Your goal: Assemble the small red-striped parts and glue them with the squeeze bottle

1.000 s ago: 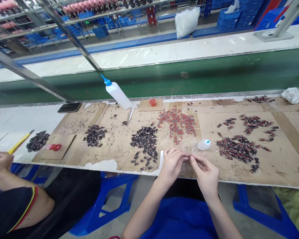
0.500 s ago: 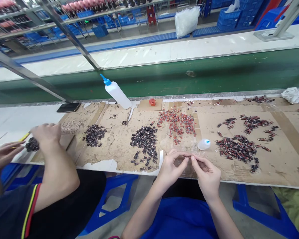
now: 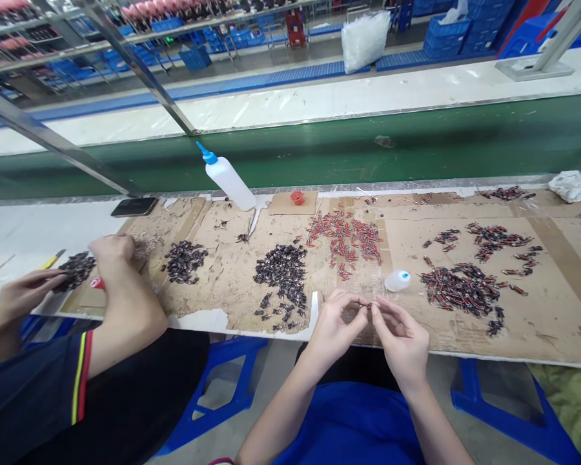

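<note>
Over the front edge of the cardboard, my left hand (image 3: 336, 324) and my right hand (image 3: 401, 334) meet fingertip to fingertip. Both pinch a tiny dark part (image 3: 369, 306), mostly covered by the fingers. Just beyond my right hand a small white bottle (image 3: 397, 280) with a blue tip lies on its side. Behind my hands is a spread of small red-and-black parts (image 3: 343, 236). A heap of black parts (image 3: 281, 271) lies left of my left hand. To the right of my right hand is a pile of joined-looking red and black pieces (image 3: 459, 289).
A tall white bottle (image 3: 231, 184) with a blue nozzle leans at the back, near a red cap (image 3: 297, 197). A phone (image 3: 134, 206) lies farther left. At left, a co-worker's arms (image 3: 126, 290) reach over another black pile. Blue stools (image 3: 223, 381) stand below the table.
My hands keep the same pinch in nearly the same place. The co-worker's right hand has moved right, away from the yellow tool, which now lies on the table.
</note>
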Demonstrator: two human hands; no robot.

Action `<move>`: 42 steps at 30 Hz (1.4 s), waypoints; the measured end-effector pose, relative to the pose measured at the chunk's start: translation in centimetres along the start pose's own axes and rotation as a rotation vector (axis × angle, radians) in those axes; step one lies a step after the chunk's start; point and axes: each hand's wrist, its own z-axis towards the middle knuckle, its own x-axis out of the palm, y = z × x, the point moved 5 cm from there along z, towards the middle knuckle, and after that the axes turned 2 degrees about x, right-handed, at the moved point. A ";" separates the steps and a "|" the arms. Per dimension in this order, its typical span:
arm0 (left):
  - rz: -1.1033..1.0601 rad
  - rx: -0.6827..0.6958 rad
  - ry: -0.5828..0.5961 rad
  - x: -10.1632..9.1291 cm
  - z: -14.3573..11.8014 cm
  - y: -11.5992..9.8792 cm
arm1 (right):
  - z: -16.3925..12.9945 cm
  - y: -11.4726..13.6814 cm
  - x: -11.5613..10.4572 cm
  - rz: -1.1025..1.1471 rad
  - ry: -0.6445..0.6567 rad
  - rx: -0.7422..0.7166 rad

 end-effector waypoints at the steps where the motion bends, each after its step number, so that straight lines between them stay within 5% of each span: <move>1: -0.004 -0.010 0.001 0.0 0.0 0.1 | 0.1 0.0 -0.1 -0.016 0.019 -0.013; 8: -0.022 -0.055 0.002 0.2 -0.1 0.7 | 0.7 0.6 -0.4 -0.113 0.151 -0.135; 16: -0.027 0.001 0.108 1.5 -0.1 0.5 | 1.0 -0.3 -1.9 -0.148 0.094 -0.156; 19: 0.125 0.052 0.114 -0.8 0.0 1.0 | 1.8 -1.1 -4.7 -0.195 -0.067 -0.120; 21: 0.341 0.048 -0.020 -4.0 -0.1 1.7 | 2.6 -1.4 -7.1 -0.231 -0.252 -0.107; 24: 0.623 0.005 -0.063 -7.7 -0.7 2.7 | 4.0 -0.6 -8.9 -0.385 -0.344 -0.254; 31: 0.830 0.070 -0.011 -8.3 -1.7 4.1 | 5.0 0.4 -5.3 -0.694 -0.103 -0.568; 37: 0.787 0.041 -0.038 -8.0 -0.9 4.6 | 6.0 -0.8 -3.5 -0.659 -0.022 -0.496; 42: 0.439 0.073 -0.075 -6.7 -0.3 2.6 | 5.8 -1.2 -3.8 -0.375 0.030 -0.246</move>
